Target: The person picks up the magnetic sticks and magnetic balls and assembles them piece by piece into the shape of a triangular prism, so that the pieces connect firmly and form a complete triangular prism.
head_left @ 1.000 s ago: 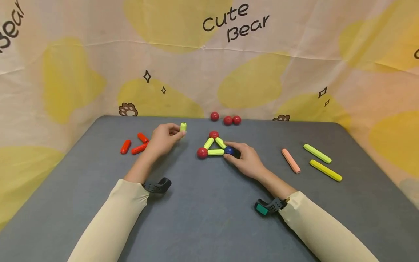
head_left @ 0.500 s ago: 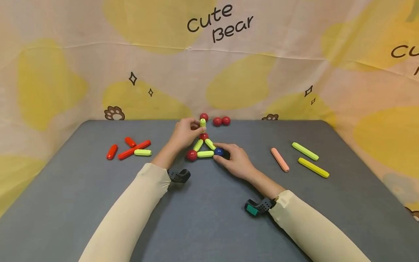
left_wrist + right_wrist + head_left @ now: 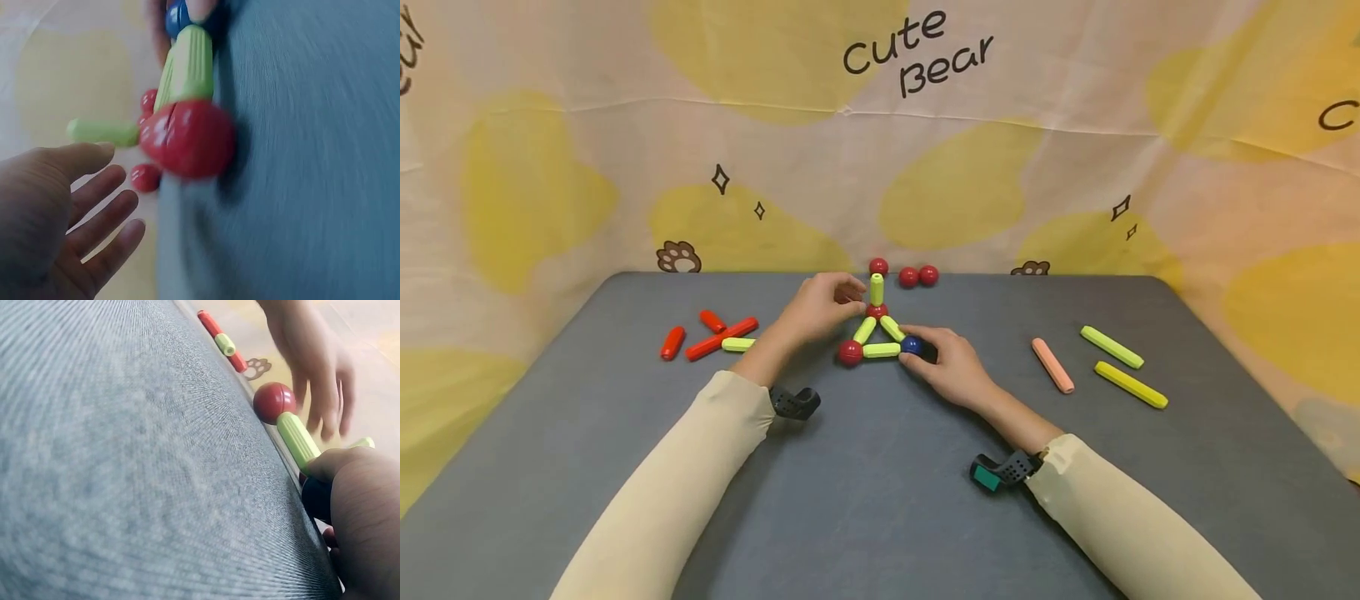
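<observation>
A triangle of short lime-green rods lies on the grey table, with a ball at each corner. The far corner is a red ball (image 3: 877,312), and a lime rod (image 3: 877,290) stands upright on it. Just left of that rod is my left hand (image 3: 823,304); the left wrist view shows its fingers loosely spread and holding nothing. My right hand (image 3: 955,367) pinches the blue ball (image 3: 912,345) at the right corner between thumb and fingers. Another red ball (image 3: 851,353) forms the near left corner.
Loose red balls (image 3: 908,277) sit at the table's back edge. To the left lie red rods (image 3: 673,342) and a lime rod (image 3: 737,344), partly behind the left arm. On the right are a pink rod (image 3: 1052,365), a lime rod (image 3: 1112,347) and a yellow rod (image 3: 1131,384).
My left hand has carried the lime rod rightward, stood it on the far red ball and let go, drawing slightly left. The right hand has kept its hold on the blue ball.
</observation>
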Demonstrator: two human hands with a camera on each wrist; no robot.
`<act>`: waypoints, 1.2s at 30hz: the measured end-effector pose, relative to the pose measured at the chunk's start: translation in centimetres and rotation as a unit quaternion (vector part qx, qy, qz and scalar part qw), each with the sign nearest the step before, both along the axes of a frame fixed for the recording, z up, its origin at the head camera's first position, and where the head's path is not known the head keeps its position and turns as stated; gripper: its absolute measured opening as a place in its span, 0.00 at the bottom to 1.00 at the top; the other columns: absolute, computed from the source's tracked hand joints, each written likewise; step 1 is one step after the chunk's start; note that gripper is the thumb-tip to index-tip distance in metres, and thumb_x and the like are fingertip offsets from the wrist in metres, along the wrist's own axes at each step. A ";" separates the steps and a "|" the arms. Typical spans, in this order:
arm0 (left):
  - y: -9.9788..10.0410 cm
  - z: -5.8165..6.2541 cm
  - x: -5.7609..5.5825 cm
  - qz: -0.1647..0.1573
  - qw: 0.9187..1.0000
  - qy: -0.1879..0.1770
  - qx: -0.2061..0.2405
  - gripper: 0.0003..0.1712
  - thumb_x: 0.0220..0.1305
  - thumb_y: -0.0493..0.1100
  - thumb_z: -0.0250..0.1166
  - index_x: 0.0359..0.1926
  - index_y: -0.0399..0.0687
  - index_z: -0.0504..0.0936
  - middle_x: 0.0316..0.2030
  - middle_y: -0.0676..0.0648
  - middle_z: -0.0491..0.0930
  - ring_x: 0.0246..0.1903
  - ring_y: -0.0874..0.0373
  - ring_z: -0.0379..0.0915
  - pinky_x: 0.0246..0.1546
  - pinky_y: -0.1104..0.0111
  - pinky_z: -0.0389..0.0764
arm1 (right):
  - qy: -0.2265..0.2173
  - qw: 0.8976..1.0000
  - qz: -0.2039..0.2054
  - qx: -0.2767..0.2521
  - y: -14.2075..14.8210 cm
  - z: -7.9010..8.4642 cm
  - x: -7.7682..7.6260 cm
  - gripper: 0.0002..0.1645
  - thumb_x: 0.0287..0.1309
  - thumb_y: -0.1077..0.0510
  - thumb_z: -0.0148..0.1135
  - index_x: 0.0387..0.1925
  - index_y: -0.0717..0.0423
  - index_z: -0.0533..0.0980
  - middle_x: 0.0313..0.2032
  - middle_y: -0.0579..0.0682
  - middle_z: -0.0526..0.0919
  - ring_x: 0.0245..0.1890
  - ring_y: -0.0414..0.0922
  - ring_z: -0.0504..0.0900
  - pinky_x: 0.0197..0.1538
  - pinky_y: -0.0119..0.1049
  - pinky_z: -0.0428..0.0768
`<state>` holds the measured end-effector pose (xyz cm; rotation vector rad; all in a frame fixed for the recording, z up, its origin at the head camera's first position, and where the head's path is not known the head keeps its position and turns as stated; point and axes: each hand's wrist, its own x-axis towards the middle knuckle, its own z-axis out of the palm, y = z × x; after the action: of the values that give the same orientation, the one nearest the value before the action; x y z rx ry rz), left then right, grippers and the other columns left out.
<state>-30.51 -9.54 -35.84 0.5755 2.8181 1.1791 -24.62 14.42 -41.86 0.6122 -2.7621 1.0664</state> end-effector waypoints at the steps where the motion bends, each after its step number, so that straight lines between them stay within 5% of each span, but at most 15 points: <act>1: -0.5 0.4 0.2 -0.006 1.000 0.004 -0.013 0.19 0.68 0.43 0.66 0.57 0.42 0.81 0.52 0.43 0.85 0.55 0.48 0.81 0.58 0.54 0.81 | 0.001 1.000 -0.003 0.001 0.2 0.0 0.0 0.28 0.66 0.48 0.64 0.66 0.46 0.76 0.63 0.53 0.81 0.63 0.54 0.77 0.65 0.55 0.75; 8: -5.3 2.0 1.9 -0.035 0.994 0.022 -0.100 0.17 0.67 0.40 0.66 0.55 0.41 0.83 0.52 0.41 0.86 0.52 0.48 0.81 0.52 0.52 0.81 | 0.008 1.000 -0.019 0.000 1.3 0.2 0.3 0.28 0.66 0.48 0.65 0.66 0.47 0.76 0.64 0.54 0.80 0.62 0.54 0.78 0.63 0.55 0.76; 16: -10.4 0.4 3.1 -0.011 0.990 0.031 -0.135 0.15 0.66 0.37 0.67 0.53 0.40 0.84 0.49 0.39 0.86 0.50 0.45 0.81 0.52 0.51 0.80 | 0.005 1.000 -0.013 0.004 1.5 0.0 0.3 0.28 0.67 0.48 0.64 0.67 0.46 0.75 0.64 0.54 0.80 0.62 0.55 0.78 0.63 0.57 0.75; 29: -12.9 0.0 4.1 -0.010 0.984 0.045 -0.171 0.16 0.59 0.34 0.70 0.50 0.40 0.87 0.48 0.39 0.88 0.50 0.44 0.83 0.54 0.48 0.80 | 0.007 1.000 -0.002 -0.029 0.3 0.0 0.2 0.25 0.66 0.48 0.66 0.64 0.43 0.79 0.61 0.51 0.83 0.64 0.52 0.78 0.66 0.55 0.74; 36: -12.6 -0.2 4.4 -0.006 0.982 0.046 -0.183 0.12 0.64 0.38 0.68 0.48 0.41 0.88 0.43 0.41 0.89 0.46 0.47 0.84 0.51 0.51 0.81 | 0.009 0.999 0.002 -0.031 -0.1 0.1 0.1 0.25 0.65 0.48 0.67 0.63 0.43 0.79 0.60 0.51 0.83 0.63 0.52 0.79 0.65 0.55 0.75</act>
<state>-26.07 -22.18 -36.06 0.6286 2.9945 0.6172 -24.53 14.36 -41.71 0.6158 -2.7023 1.1382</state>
